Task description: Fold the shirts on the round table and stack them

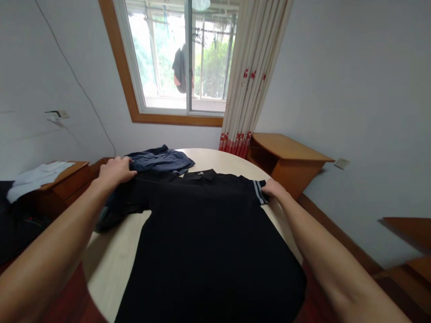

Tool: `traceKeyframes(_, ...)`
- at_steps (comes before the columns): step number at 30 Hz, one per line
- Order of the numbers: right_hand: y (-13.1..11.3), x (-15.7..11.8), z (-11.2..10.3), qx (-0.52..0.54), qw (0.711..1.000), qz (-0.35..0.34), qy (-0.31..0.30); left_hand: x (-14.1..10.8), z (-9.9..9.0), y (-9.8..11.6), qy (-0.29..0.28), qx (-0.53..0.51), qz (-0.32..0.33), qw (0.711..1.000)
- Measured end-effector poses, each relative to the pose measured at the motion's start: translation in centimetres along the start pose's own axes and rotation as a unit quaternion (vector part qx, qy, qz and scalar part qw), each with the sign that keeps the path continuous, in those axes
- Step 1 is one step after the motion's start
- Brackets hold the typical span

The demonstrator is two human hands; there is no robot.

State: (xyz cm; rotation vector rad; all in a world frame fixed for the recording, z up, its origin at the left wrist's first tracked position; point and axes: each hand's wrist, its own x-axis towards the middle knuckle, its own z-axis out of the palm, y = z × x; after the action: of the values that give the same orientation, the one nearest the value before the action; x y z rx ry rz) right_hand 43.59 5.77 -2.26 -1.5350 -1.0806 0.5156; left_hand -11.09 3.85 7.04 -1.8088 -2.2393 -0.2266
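Your round worktop (111,264) carried the black shirt (208,233), spread with its collar (200,175) away from you. Dark blue clothing (163,159) lay just beside. Your left hand (115,169) was at one sleeve (143,190), its grip unclear; your right hand (274,188) pinched the striped cuff (258,192).

1. The hem of the black shirt (208,237) lies beyond the bottom edge.
2. One sleeve (143,190) ends under the left hand (116,169), whose grip cannot be made out.
3. The right hand's (274,188) fingertips are hidden at the striped cuff (258,193) it pinches.
4. The shirt partly covers dark blue clothing (161,159).
5. The curtain's (251,76) top is cut off.
6. The dark thing (180,69) hanging outside is blurred.
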Motion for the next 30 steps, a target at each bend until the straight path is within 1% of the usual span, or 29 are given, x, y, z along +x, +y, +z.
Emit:
traceKeyframes(1, -0.1, -0.4, 0.5, -0.04, 0.999, -0.004, -0.002, -0.4, 0.0, 0.5, 0.03, 0.014, 0.015, 0.999)
traceKeyframes(2, -0.4, -0.9, 1.6, -0.087, 0.996, -0.013, -0.011, -1.0, 0.1, 1.6, 0.057, 0.021, 0.049, 0.997)
traceKeyframes(3, -0.8, -1.6, 3.1, -0.123, 0.992, -0.027, -0.021, -1.9, 0.5, 3.3, 0.073, 0.017, 0.098, 0.992)
traceKeyframes(4, -1.3, -2.3, 4.8, -0.162, 0.984, -0.048, -0.05, -2.9, 1.1, 5.3, 0.056, 0.002, 0.153, 0.987)
traceKeyframes(6, -2.1, -3.9, 8.4, -0.234, 0.961, -0.08, -0.125, -4.8, 2.7, 9.9, -0.026, -0.024, 0.242, 0.97)
traceKeyframes(7, -2.4, -4.6, 10.0, -0.315, 0.926, -0.096, -0.187, -5.6, 3.7, 12.0, -0.06, -0.036, 0.271, 0.96)
traceKeyframes(8, -2.5, -5.2, 11.2, -0.373, 0.894, -0.099, -0.229, -6.1, 4.7, 13.8, -0.084, -0.045, 0.289, 0.953)
traceKeyframes(9, -2.4, -5.6, 12.1, -0.422, 0.862, -0.098, -0.262, -6.3, 5.8, 15.2, -0.105, -0.052, 0.292, 0.949)
traceKeyframes(10, -2.2, -5.9, 12.7, -0.457, 0.839, -0.093, -0.28, -6.2, 6.9, 16.3, -0.123, -0.057, 0.283, 0.95)
traceKeyframes(11, -1.8, -5.9, 13.0, -0.472, 0.83, -0.085, -0.284, -5.9, 7.9, 17.0, -0.137, -0.062, 0.269, 0.951)
traceKeyframes(13, -1.0, -5.5, 13.1, -0.476, 0.832, -0.077, -0.275, -4.5, 9.7, 17.6, -0.158, -0.072, 0.244, 0.954)
traceKeyframes(16, 0.0, -3.6, 13.3, -0.469, 0.841, -0.079, -0.259, -1.8, 11.7, 17.9, -0.172, -0.089, 0.234, 0.953)
traceKeyframes(19, 0.5, -1.2, 14.1, -0.47, 0.844, -0.078, -0.249, 0.9, 13.2, 18.2, -0.169, -0.107, 0.23, 0.952)
traceKeyframes(21, 0.7, 0.5, 14.9, -0.471, 0.844, -0.08, -0.243, 2.4, 14.1, 18.3, -0.155, -0.124, 0.22, 0.955)
traceKeyframes(25, 0.9, 3.2, 16.3, -0.472, 0.845, -0.086, -0.235, 4.7, 15.4, 18.0, -0.116, -0.146, 0.172, 0.967)
traceKeyframes(28, 0.9, 4.1, 16.9, -0.471, 0.846, -0.087, -0.235, 5.8, 15.7, 17.9, -0.118, -0.144, 0.153, 0.971)
traceKeyframes(30, 1.1, 4.1, 16.7, -0.475, 0.85, -0.091, -0.208, 6.2, 15.8, 17.9, -0.124, -0.144, 0.151, 0.97)
